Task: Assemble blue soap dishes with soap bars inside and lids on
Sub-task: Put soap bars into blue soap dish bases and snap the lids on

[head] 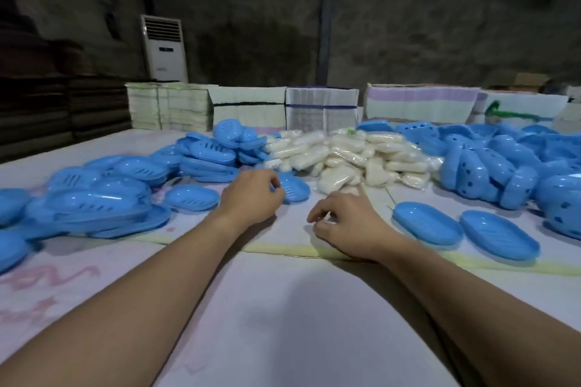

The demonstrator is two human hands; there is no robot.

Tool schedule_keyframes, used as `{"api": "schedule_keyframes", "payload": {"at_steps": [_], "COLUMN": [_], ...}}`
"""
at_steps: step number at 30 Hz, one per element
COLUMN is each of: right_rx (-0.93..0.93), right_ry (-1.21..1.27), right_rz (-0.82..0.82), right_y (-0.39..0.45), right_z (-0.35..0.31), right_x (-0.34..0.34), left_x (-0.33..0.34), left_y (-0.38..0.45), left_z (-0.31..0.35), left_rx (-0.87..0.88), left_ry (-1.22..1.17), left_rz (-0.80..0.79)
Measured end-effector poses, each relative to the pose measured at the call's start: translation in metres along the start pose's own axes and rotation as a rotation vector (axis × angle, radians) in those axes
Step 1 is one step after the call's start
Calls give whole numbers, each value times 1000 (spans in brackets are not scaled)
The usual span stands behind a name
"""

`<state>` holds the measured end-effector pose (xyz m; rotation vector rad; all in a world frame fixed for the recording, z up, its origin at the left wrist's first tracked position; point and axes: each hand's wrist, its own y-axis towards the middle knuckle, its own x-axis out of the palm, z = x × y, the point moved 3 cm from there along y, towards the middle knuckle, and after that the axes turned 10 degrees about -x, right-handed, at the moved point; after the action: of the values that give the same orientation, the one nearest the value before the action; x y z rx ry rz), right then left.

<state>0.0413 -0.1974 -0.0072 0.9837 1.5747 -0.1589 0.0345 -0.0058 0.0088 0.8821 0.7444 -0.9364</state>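
glossy blue oval soap dish [294, 188], ridged inside

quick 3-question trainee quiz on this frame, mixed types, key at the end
1. True or false: the left hand grips a blue dish piece.
2. The pile of wrapped soap bars lies: A) at the near table edge B) mid-table, beyond both hands C) on the floor.
3. How many single blue trays lie just right of the right hand?

Key: 1 true; 2 B; 3 two.
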Motion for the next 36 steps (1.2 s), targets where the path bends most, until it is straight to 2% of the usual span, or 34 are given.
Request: {"api": "schedule_keyframes", "payload": {"at_steps": [3,5,7,11,13,16,20,23,25,29,31,36], "right_rx": [-12,-10,3,35,55,96,157,208,274,354,389,456], "right_ry": [12,8,24,55,65,58,26,28,61,82,80,-86], "right_rz": [-5,1,19,37,57,76,93,141,184,247,262,134], "right_y": [0,-1,-2,-5,-6,-7,-7,-7,-8,-9,-8,8], "right_z": [-2,-1,-1,3,5,11,21,28,33,37,39,42], "right_x": [1,0,-2,-6,-8,-9,-11,-13,-13,-12,-13,-10], "left_x": [-13,-19,-19,-15,-9,-5,-13,-15,-10,8,21,30], "left_y": [14,17,17,17,14,9,-3,-15,-18,-16,-16,-9], "left_z": [-31,-51,-62,-46,-32,-14,7,21,25,16,9,7], "left_rx": [-189,-321,-358,-143,-33,111,268,362,381,352,305,283], "left_ry": [339,406,395,198,140,106,-4,-114,-246,-407,-473,-521], "left_rz": [-13,-42,-70,40,7,-108,-406,-543,-539,-363,-395,-392]}}
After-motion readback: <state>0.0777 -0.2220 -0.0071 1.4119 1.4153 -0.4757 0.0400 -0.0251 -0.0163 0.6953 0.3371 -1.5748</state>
